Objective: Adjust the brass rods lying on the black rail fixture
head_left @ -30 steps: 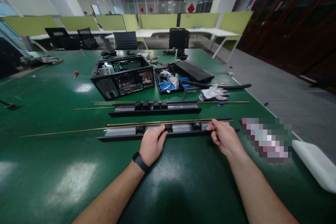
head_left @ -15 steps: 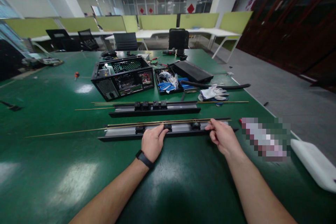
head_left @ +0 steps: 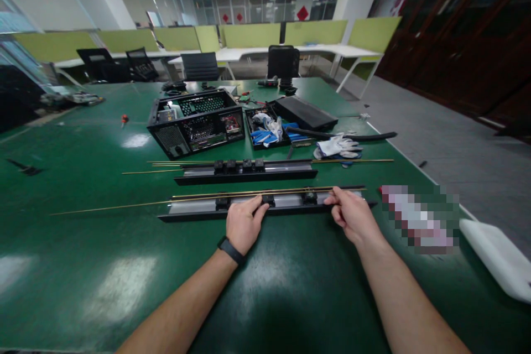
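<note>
A black channel rail (head_left: 182, 218) with a pale inner strip lies across the table in front of me. Along it sit black blocks: one at the left (head_left: 223, 201), one in the middle (head_left: 269, 200) and one at the right (head_left: 309, 196). Thin brass rods (head_left: 199, 195) run lengthwise over the rail, and one sticks out far to the left. My left hand (head_left: 244, 223), with a dark wristband, grips the middle block between thumb and fingers. Near the rail's right end, my right hand (head_left: 352, 214) is closed in a pinch at a brass rod; its fingertips partly hide the contact.
Behind lies a second rail (head_left: 286, 173) with several black blocks and brass rods. Farther back are an open computer case (head_left: 194, 127), a tray of gloves (head_left: 267, 130), a black panel (head_left: 305, 113) and white gloves (head_left: 338, 146). At right are a blurred-out packet (head_left: 415, 215) and a white object (head_left: 493, 257).
My left hand and the middle block have shifted slightly right along the rail. My right hand stays in nearly the same place. The whole view has turned a little.
</note>
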`<state>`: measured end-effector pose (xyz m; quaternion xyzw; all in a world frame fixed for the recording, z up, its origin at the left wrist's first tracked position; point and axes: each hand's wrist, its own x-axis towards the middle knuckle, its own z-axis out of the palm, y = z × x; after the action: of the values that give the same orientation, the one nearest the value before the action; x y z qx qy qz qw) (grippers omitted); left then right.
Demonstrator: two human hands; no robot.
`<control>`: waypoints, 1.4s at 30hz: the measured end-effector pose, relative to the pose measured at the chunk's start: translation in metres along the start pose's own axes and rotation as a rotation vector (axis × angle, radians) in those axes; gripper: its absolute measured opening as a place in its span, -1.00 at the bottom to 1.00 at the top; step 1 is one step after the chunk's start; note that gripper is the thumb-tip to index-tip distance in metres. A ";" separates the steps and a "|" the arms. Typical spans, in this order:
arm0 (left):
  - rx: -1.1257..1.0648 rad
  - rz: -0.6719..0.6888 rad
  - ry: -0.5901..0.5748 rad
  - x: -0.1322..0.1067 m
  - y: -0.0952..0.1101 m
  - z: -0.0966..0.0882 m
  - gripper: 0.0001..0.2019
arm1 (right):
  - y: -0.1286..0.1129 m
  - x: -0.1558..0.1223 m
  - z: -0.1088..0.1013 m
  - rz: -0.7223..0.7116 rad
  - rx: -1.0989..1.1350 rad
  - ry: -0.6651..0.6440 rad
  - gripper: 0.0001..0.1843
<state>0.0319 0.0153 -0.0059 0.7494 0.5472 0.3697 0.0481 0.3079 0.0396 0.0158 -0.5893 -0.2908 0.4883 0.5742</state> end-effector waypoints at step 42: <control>0.186 -0.151 0.032 -0.002 0.014 0.006 -0.67 | -0.002 -0.004 0.002 -0.011 0.015 0.009 -0.76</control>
<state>0.0462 0.0095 -0.0047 0.7013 0.6345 0.3248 -0.0026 0.3048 0.0370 0.0185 -0.5856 -0.2878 0.4845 0.5826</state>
